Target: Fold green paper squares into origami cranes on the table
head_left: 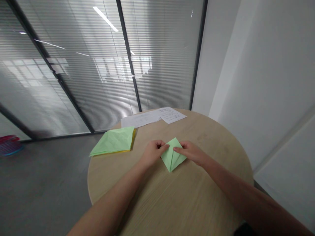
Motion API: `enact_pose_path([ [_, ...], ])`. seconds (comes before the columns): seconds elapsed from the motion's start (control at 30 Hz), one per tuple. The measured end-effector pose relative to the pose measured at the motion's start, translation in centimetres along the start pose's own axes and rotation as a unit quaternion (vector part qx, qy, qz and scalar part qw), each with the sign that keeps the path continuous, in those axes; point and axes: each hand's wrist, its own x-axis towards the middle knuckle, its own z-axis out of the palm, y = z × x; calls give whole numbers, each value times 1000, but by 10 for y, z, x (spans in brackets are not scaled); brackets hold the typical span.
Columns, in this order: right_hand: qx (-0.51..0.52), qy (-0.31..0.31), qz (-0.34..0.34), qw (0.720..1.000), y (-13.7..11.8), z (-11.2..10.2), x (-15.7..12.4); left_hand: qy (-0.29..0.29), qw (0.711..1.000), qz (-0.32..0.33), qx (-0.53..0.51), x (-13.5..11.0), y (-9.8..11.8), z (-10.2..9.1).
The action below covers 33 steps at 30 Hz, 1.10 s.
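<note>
A light green sheet of paper folded into a diamond is held between my two hands over the middle of the round table. A crease or edge runs down its centre to the lower point, which faces me. My left hand pinches its left corner, thumb on top and fingers curled beneath. On the right side my right hand grips the diamond, its thumb lying across the upper face near the centre line. The fingertips under the paper are hidden.
A stack of green paper with yellow sheets beneath lies at the table's left edge. Printed white sheets lie at the far edge of the wooden table. Glass panels with blinds stand behind. A red and blue basket is on the floor.
</note>
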Motion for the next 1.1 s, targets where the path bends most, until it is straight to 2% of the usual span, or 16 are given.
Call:
enact_pose_path([
  [0.17, -3, 26, -4, 1000, 3, 0, 2, -1, 1000, -8, -16, -2, 4, 3],
  [0.4, 22, 76, -20, 997, 2, -3, 4, -35, 976, -106, -187, -1, 1, 7],
  [0.53, 18, 79, -19, 997, 2, -3, 3, -46, 977, -107, -176, -1, 0, 7],
  [0.83, 16, 23, -25, 999, 1, -2, 1, -21, 990, -79, -118, -3, 0, 5],
  [1.1, -29, 47, -23, 998, 5, -1, 4, -17, 992, -68, -106, -3, 6, 6],
])
